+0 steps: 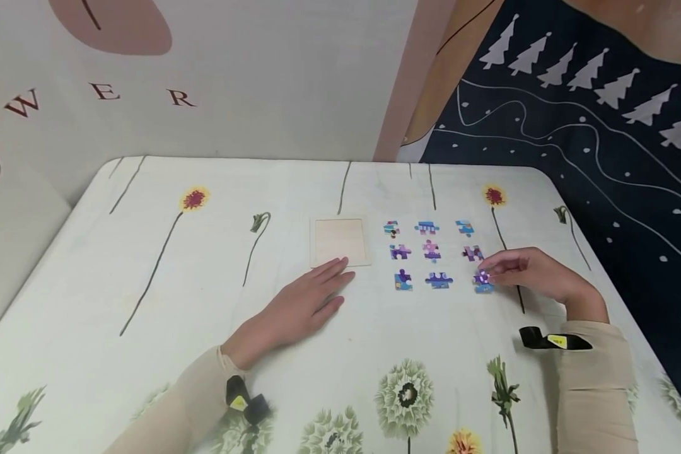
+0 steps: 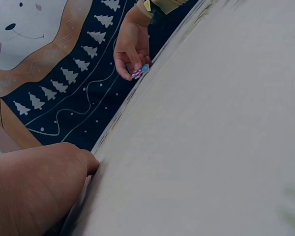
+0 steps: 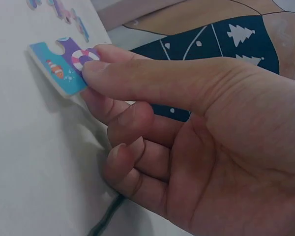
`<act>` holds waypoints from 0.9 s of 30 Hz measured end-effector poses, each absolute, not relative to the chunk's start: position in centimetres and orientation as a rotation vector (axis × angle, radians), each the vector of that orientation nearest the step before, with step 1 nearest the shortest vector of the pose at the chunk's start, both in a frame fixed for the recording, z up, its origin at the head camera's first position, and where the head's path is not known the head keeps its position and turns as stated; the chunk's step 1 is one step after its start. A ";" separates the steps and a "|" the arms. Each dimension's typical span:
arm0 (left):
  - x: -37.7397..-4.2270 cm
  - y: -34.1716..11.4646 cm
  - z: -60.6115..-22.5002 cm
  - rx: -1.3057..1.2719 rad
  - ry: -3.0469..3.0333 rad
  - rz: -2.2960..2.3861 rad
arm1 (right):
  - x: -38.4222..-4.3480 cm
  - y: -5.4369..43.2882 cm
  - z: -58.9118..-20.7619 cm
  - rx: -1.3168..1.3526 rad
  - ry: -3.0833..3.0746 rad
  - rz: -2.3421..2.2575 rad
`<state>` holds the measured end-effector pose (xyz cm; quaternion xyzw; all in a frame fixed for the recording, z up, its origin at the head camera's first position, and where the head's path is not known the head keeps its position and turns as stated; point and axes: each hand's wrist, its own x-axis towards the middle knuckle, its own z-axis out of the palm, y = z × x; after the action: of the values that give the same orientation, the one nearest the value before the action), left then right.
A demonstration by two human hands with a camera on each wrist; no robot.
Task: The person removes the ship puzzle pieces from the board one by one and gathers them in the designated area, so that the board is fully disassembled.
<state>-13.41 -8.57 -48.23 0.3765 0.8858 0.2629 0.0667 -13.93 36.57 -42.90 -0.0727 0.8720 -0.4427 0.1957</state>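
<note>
Between thumb and fingers, my right hand (image 1: 530,274) pinches a jigsaw puzzle piece (image 3: 56,66) at the lower right of the group of pieces. A clownfish and a striped ring are printed on this piece, in blue and purple. In the head view my left hand (image 1: 297,309) lies with its fingers stretched out. Its fingertips touch or overlap the near edge of a square wooden puzzle tray (image 1: 340,243). In the left wrist view the right hand (image 2: 132,49) appears far off with the piece, tilted.
Other puzzle pieces stand in rows right of the tray, among them a purple one (image 1: 431,250), a long blue one (image 1: 439,280) and a corner one (image 1: 403,280). The flower-printed tablecloth (image 1: 204,284) covers the table. A dark tree-printed cloth (image 1: 601,145) hangs at the right.
</note>
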 end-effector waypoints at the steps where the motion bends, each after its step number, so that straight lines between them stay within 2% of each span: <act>1: -13.4 -8.6 -48.2 1.137 2.670 0.792 | -13.9 36.7 -42.9 -0.201 2.444 -1.235; 10: -13.5 -8.6 -48.2 1.150 2.669 0.779 | -14.3 36.6 -43.1 -0.221 2.480 -1.151; 27: -13.5 -8.6 -48.2 1.141 2.665 0.769 | -14.9 35.1 -42.1 -0.056 2.421 -1.074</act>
<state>-13.45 -8.60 -48.18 0.3796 0.8862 0.2558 0.0710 -14.87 35.14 -42.15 -0.0207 0.8863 -0.3931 0.2440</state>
